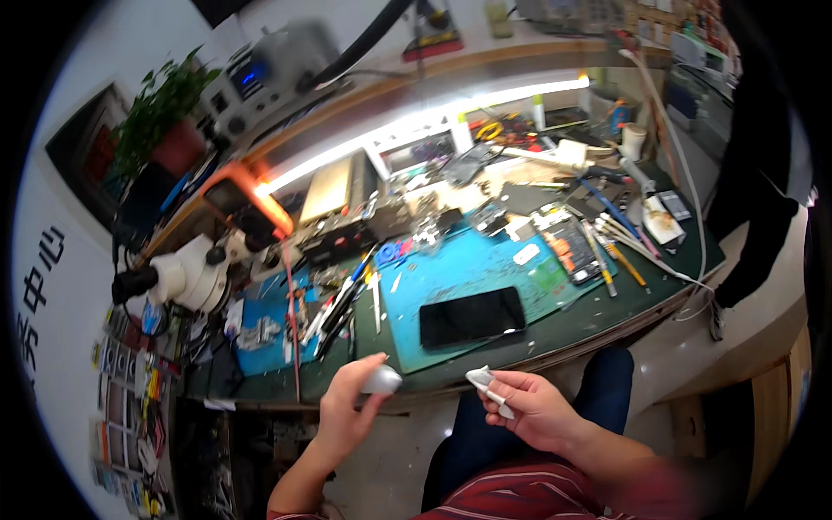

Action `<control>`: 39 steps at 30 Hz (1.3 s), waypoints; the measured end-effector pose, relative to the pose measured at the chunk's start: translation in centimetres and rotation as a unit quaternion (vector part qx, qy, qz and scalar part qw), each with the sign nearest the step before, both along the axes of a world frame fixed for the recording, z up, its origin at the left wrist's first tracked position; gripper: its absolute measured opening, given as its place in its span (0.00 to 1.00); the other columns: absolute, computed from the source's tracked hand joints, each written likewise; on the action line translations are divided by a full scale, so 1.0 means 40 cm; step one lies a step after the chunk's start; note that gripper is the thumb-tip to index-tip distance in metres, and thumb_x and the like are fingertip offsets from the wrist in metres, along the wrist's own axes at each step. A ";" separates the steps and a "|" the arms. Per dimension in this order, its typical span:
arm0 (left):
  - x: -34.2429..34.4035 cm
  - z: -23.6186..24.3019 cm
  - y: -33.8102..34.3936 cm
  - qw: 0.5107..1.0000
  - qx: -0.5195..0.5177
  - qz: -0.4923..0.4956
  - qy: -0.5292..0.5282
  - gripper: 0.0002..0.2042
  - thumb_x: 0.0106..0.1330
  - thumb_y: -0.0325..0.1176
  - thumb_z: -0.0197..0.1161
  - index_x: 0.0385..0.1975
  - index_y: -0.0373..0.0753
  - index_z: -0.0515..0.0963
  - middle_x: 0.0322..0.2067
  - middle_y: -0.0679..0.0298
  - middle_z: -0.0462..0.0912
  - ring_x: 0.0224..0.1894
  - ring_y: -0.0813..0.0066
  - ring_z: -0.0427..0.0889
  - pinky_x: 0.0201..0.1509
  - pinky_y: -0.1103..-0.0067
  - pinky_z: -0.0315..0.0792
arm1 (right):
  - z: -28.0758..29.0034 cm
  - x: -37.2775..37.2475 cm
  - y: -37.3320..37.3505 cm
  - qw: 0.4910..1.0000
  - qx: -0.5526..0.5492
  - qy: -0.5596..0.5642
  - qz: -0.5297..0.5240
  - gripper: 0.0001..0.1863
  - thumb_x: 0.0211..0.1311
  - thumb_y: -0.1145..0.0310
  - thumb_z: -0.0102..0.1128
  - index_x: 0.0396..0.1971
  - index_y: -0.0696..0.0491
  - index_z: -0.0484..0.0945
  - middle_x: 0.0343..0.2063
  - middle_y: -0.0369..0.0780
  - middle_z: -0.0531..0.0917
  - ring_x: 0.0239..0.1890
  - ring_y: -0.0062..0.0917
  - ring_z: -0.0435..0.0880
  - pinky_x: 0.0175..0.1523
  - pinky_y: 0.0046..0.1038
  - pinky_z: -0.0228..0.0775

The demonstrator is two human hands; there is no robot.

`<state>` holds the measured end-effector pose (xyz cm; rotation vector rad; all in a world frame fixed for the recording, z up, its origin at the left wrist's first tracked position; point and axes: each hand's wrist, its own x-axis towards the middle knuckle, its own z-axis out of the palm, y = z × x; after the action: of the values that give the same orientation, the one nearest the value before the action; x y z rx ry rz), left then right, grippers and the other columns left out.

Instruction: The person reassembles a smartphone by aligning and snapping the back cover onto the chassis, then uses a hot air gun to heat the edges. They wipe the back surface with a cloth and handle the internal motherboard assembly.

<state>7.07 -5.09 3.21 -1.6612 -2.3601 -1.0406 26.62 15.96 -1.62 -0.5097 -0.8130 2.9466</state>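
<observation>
My left hand [347, 404] is closed around a pale grey, rounded object [382, 380] just off the front edge of the workbench. Its exact kind cannot be made out. Between the thumb and fingers of my right hand [535, 406] there is a small, narrow white piece [495, 394], wider at its upper end, possibly a folded tissue. The two hands are apart, above my lap. Beyond them a black smartphone [472, 317] lies flat with its dark screen up, on a blue work mat [407, 295]. Neither hand touches the phone.
An opened phone [569, 250] and several tweezers and screwdrivers lie right of the mat. More slim tools [345, 305] are at its left. A white microscope [186, 276] stands at the left, near a thin red upright cord [291, 334]. A strip light [425, 121] glows under the shelf.
</observation>
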 end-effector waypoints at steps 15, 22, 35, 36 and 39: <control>0.002 0.027 -0.121 0.926 -0.117 -0.066 0.352 0.17 0.60 0.27 0.63 0.50 0.36 0.81 0.49 0.61 0.82 0.51 0.68 0.81 0.60 0.69 0.75 | -0.065 -0.107 -0.146 0.988 -0.023 -0.072 0.138 0.15 0.74 0.66 0.56 0.54 0.55 0.78 0.40 0.33 0.81 0.41 0.16 0.79 0.49 0.24 0.75; -0.013 0.026 -0.121 0.923 -0.123 -0.065 0.358 0.17 0.60 0.27 0.64 0.50 0.36 0.81 0.48 0.61 0.82 0.51 0.68 0.81 0.60 0.69 0.75 | -0.069 -0.115 -0.148 0.987 -0.025 -0.068 0.140 0.15 0.73 0.66 0.57 0.55 0.56 0.77 0.41 0.33 0.81 0.40 0.17 0.80 0.49 0.24 0.76; -0.009 0.041 -0.115 0.932 -0.106 -0.054 0.342 0.17 0.55 0.24 0.63 0.47 0.35 0.81 0.47 0.59 0.83 0.49 0.65 0.82 0.57 0.68 0.77 | -0.066 -0.119 -0.144 0.988 -0.006 -0.052 0.144 0.16 0.74 0.64 0.55 0.55 0.56 0.78 0.42 0.32 0.82 0.41 0.15 0.79 0.48 0.23 0.75; -0.009 0.036 -0.112 0.933 -0.102 -0.054 0.341 0.17 0.55 0.24 0.63 0.47 0.35 0.82 0.47 0.59 0.83 0.49 0.64 0.82 0.57 0.68 0.77 | -0.065 -0.119 -0.145 0.988 -0.006 -0.050 0.147 0.16 0.74 0.64 0.55 0.55 0.56 0.78 0.42 0.32 0.82 0.41 0.15 0.79 0.48 0.22 0.75; -0.030 0.018 -0.113 0.943 -0.095 -0.062 0.313 0.18 0.55 0.23 0.65 0.48 0.34 0.80 0.48 0.57 0.83 0.50 0.63 0.83 0.59 0.67 0.77 | -0.060 -0.121 -0.142 0.988 -0.008 -0.043 0.151 0.16 0.74 0.65 0.55 0.55 0.57 0.78 0.41 0.33 0.82 0.41 0.15 0.79 0.47 0.22 0.75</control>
<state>5.87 -9.62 3.93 -1.8623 -1.9880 -0.2208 21.78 10.29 -4.02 -0.5636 -0.9557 3.2264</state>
